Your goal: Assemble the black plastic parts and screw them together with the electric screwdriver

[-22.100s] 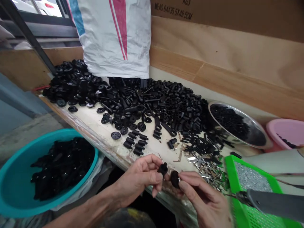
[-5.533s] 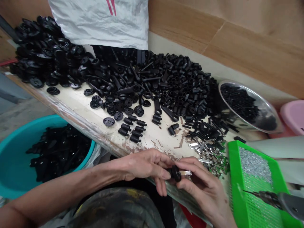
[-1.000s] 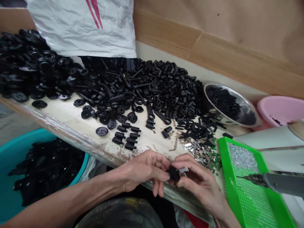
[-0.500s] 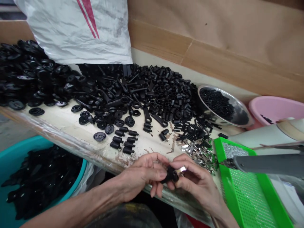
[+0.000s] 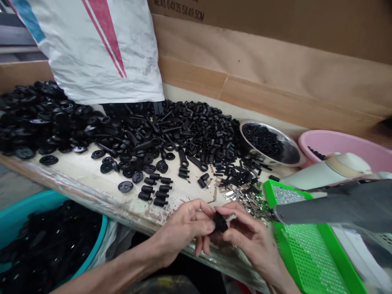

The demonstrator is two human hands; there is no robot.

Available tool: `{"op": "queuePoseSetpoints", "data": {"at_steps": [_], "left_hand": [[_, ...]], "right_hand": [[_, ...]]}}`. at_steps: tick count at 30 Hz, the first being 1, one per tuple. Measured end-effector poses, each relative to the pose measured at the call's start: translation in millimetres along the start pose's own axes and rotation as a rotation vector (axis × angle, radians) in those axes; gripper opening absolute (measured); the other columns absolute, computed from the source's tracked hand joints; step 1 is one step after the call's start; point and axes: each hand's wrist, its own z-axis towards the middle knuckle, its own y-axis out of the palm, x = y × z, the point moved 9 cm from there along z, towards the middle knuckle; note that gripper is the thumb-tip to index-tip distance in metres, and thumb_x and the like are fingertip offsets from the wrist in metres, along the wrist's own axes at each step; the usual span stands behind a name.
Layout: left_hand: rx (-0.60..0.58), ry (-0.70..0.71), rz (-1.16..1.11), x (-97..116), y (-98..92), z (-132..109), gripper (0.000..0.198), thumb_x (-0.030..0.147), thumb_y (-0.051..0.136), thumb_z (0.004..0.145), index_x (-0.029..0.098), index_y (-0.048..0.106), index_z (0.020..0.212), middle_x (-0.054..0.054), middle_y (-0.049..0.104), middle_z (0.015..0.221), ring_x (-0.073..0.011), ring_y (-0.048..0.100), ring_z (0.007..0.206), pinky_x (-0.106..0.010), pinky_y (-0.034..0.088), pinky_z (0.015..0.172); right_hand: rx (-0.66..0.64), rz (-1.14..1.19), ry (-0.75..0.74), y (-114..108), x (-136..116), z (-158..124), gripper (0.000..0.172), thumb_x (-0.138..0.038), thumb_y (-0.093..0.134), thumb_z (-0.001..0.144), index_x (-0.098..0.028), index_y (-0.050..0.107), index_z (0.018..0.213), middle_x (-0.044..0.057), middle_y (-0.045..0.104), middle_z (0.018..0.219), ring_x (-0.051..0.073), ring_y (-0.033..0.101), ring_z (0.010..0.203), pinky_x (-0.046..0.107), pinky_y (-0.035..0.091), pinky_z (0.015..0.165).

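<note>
Between my two hands, just over the table's front edge, is a small black plastic part (image 5: 219, 222), blurred and partly covered by fingers. My left hand (image 5: 191, 224) pinches it from the left with thumb and fingers. From the other side, the thumb and fingertips of my right hand (image 5: 248, 234) close on the same part. Beyond the hands lie small metal clips (image 5: 241, 194) in a loose heap. Short black cylinders with pegs (image 5: 154, 190) stand in rows to the left of them.
Heaped black plastic parts (image 5: 211, 130) line the back beneath a white sack (image 5: 107, 53). At right are a steel bowl (image 5: 295, 157), a pink basin (image 5: 343, 139), a green tray (image 5: 332, 249) of tiny metal pieces and a grey power screwdriver (image 5: 318, 208). A teal tub (image 5: 102, 232) is lower left.
The shiny metal piece that stuck out from the black part at my right fingers no longer shows. Both hands stay together on the part. The camera view has tilted up a little.
</note>
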Motion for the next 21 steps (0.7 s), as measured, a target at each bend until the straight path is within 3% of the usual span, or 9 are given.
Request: {"op": "queuePoseSetpoints", "data": {"at_steps": [6,9,16,21], "left_hand": [[0.107,0.055,0.012,7,-3.7,-3,0.029,0.015,0.072,0.07,0.011,0.06,0.097,0.001,0.063,0.062,-0.0088,0.056,0.052,-0.019,0.046,0.053],[0.121,0.076,0.013,9,-3.5,-4,0.026,0.016,0.069,0.074,0.01,0.063,0.098,-0.001,0.063,0.059,-0.009,0.055,0.05,-0.019,0.046,0.051],[-0.183,-0.073,-0.088,1,20.0,-6,0.024,0.031,0.061,0.083,0.008,0.064,0.084,-0.009,0.066,0.071,-0.0097,0.058,0.046,-0.016,0.043,0.039],[-0.264,-0.182,-0.215,-5,29.3,-9,0.028,0.034,0.066,0.079,0.007,0.064,0.081,-0.008,0.065,0.066,-0.0076,0.055,0.04,-0.013,0.037,0.033]], "right_hand": [[0.075,0.025,0.024,-7,0,2,0.028,-0.034,0.077,0.071,-0.027,0.074,0.098,0.002,0.057,0.095,0.011,0.053,0.066,0.02,0.045,0.056],[0.076,0.029,-0.027,-8,-5,2,0.027,-0.034,0.076,0.072,-0.029,0.074,0.098,0.001,0.057,0.093,0.011,0.052,0.069,0.02,0.045,0.058],[-0.019,0.02,-0.122,-8,-17,-1,0.026,-0.039,0.075,0.074,-0.03,0.075,0.099,0.002,0.056,0.092,0.014,0.054,0.078,0.023,0.047,0.065],[-0.084,0.054,-0.157,-6,-20,-4,0.029,-0.04,0.074,0.075,-0.034,0.073,0.104,0.001,0.053,0.089,0.013,0.052,0.076,0.02,0.044,0.059]]}}
